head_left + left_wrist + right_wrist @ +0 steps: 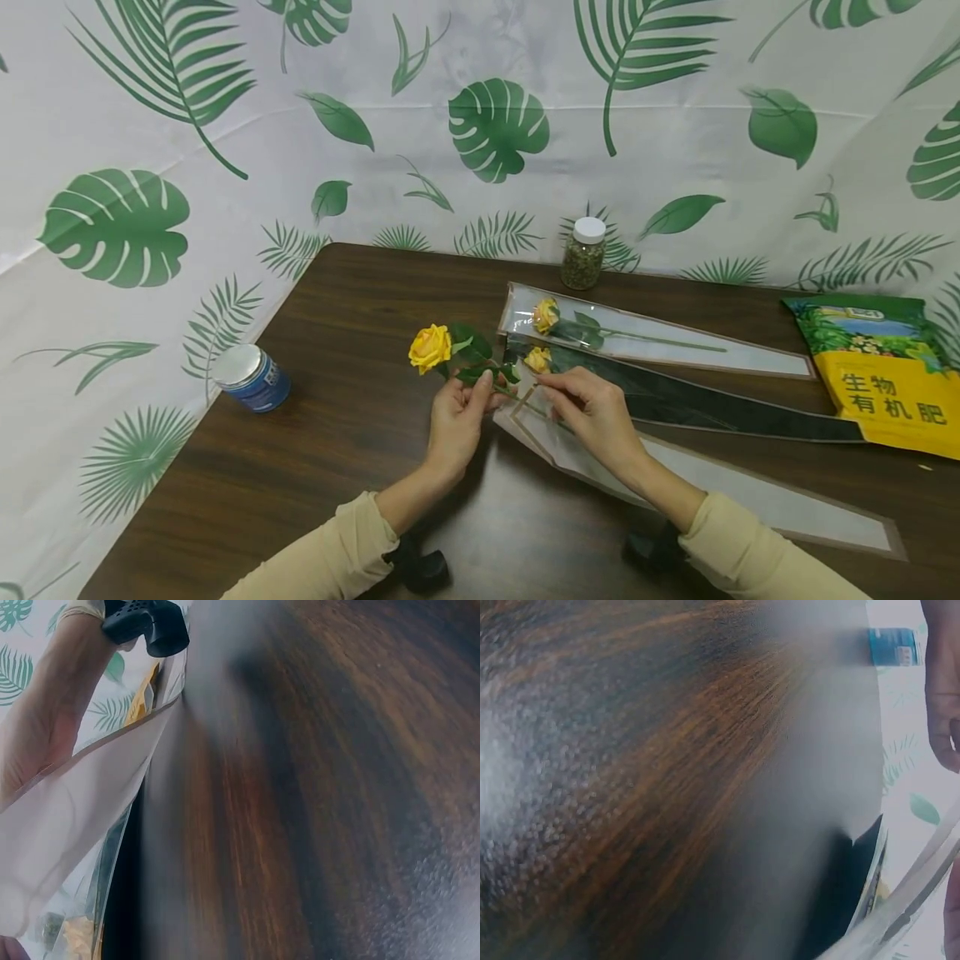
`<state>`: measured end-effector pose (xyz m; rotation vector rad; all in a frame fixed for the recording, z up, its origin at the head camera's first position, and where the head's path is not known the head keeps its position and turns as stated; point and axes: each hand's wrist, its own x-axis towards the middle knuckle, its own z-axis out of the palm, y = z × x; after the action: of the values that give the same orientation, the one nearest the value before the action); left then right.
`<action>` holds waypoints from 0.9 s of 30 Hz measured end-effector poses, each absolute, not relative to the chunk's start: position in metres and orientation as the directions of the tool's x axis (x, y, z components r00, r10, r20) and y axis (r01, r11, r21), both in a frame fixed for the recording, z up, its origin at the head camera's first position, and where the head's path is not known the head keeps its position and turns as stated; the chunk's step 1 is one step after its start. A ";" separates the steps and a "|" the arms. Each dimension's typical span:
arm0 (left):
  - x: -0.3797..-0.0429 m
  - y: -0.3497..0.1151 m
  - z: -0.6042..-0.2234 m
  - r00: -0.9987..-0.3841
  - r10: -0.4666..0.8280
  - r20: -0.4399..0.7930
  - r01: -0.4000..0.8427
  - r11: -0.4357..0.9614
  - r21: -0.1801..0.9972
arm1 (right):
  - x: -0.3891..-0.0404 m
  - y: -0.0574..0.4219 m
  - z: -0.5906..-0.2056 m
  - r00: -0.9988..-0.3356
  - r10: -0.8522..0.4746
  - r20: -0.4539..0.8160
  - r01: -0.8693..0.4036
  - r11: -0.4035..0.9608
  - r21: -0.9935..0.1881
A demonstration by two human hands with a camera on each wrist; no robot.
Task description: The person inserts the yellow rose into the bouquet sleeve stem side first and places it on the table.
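My left hand holds a yellow artificial rose by its leafy stem, thumb on top. The bloom points left, and the stem slants right into the mouth of a long, tapering white flower sleeve with a brown border. With thumb and fingertips, my right hand pinches the sleeve's clear film near that mouth. Just behind lies a black sleeve with another yellow rose at its wide end. In the left wrist view, the raised white sleeve crosses in front of my right hand.
A filled white sleeve holding a yellow rose lies farther back. Behind it stands a white-capped jar. A blue can stands at the left table edge. A yellow-green fertilizer bag lies at right. Leaf-print cloth hangs behind.
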<state>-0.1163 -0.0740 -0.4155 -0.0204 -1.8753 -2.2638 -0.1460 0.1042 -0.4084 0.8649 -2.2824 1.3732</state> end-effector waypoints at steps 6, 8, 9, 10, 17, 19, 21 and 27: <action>-0.114 -0.076 -0.416 -0.967 -0.156 0.199 0.219 -0.118 0.969 | -0.146 0.105 -0.409 -0.770 -0.322 0.551 -0.637 0.348 -0.687; -0.115 -0.075 -0.416 -0.958 -0.206 0.199 0.226 -0.121 0.967 | -0.146 0.104 -0.408 -0.768 -0.318 0.557 -0.640 0.344 -0.687; -0.115 -0.075 -0.416 -0.952 -0.235 0.194 0.229 -0.133 0.964 | -0.145 0.103 -0.406 -0.766 -0.316 0.560 -0.643 0.342 -0.686; -0.116 -0.074 -0.416 -0.946 -0.265 0.187 0.233 -0.153 0.960 | -0.143 0.102 -0.403 -0.763 -0.314 0.565 -0.645 0.342 -0.683; -0.120 -0.071 -0.413 -0.923 -0.367 0.116 0.236 -0.301 0.924 | -0.131 0.096 -0.376 -0.759 -0.314 0.570 -0.650 0.354 -0.672; -0.121 -0.071 -0.412 -0.922 -0.373 0.105 0.235 -0.323 0.917 | -0.130 0.096 -0.375 -0.761 -0.312 0.569 -0.649 0.354 -0.674; -0.122 -0.070 -0.411 -0.921 -0.376 0.099 0.233 -0.330 0.915 | -0.131 0.096 -0.378 -0.760 -0.310 0.572 -0.650 0.344 -0.678; -0.123 -0.069 -0.409 -0.918 -0.383 0.103 0.207 -0.240 0.948 | -0.142 0.101 -0.399 -0.765 -0.303 0.569 -0.644 0.324 -0.693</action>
<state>-0.1231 -0.0691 -0.4091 0.2114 -1.6512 -2.2053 -0.1417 0.1005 -0.3985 0.8447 -2.2591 1.4192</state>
